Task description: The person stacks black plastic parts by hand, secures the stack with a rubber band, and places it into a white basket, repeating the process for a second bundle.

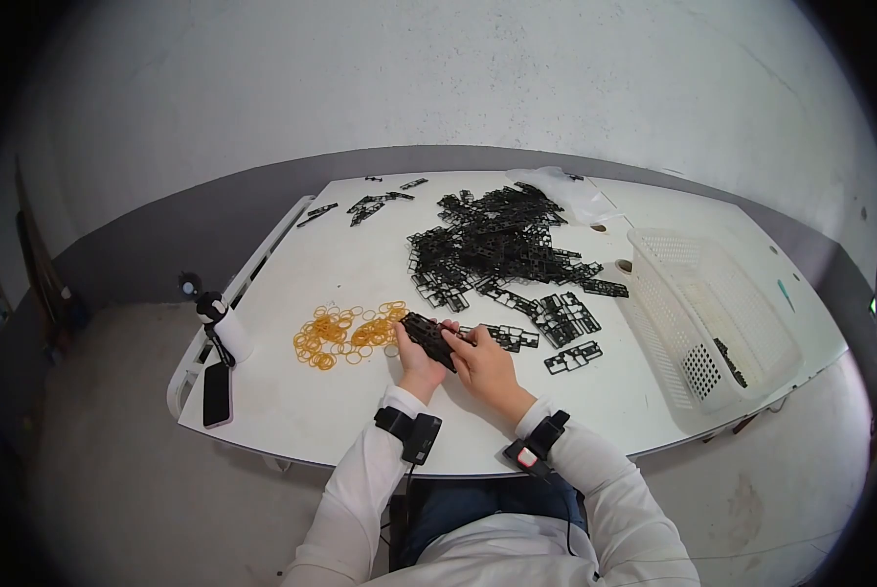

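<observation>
Near the table's front, my left hand [420, 364] is wrapped round a stack of black plastic frames [427, 341], which slants down to the right. My right hand [483, 362] has its fingers closed on the stack's right side. Just left of the stack lies a heap of yellow rubber bands [345, 335]. A large pile of black frames [497, 240] spreads beyond my hands, and several more frames [563, 319] lie to the right of them.
A white perforated basket [665, 328] with a few black pieces stands at the right. At the left are a white bottle [225, 330] and a phone [218, 395]. A plastic bag [570, 194] lies behind the pile, loose frames [368, 207] at the back left.
</observation>
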A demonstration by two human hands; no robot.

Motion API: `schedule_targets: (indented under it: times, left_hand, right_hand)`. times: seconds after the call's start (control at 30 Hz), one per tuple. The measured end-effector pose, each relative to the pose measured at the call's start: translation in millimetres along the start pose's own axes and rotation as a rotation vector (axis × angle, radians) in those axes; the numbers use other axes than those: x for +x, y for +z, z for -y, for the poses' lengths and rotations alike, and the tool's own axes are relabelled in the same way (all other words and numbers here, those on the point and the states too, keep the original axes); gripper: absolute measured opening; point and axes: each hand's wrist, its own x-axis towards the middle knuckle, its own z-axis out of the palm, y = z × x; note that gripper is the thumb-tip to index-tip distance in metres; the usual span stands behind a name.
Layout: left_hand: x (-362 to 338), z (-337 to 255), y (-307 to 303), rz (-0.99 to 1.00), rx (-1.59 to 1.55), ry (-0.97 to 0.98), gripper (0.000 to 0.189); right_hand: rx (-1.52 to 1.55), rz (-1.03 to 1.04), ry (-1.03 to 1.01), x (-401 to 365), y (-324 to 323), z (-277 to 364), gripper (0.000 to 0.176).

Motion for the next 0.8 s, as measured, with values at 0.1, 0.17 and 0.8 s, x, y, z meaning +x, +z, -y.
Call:
schedule_targets:
  times: [0.1,0.17,0.8]
  left_hand:
    - [-3,0,3,-0.026,0.013,0.006,0.064]
    - [-6,0,5,-0.04,0.016,0.01,0.064]
    - [-5,-5,8,-0.127,0.147,0.015,0.012]
  right_hand:
    - [0.017,0.026,0.011,-2,2,1,0.036]
    - [0.014,0.043,0.006,-2,3,0,0.035]
    - [0.09,-0.085,0.221,9,-13,-60,0.036]
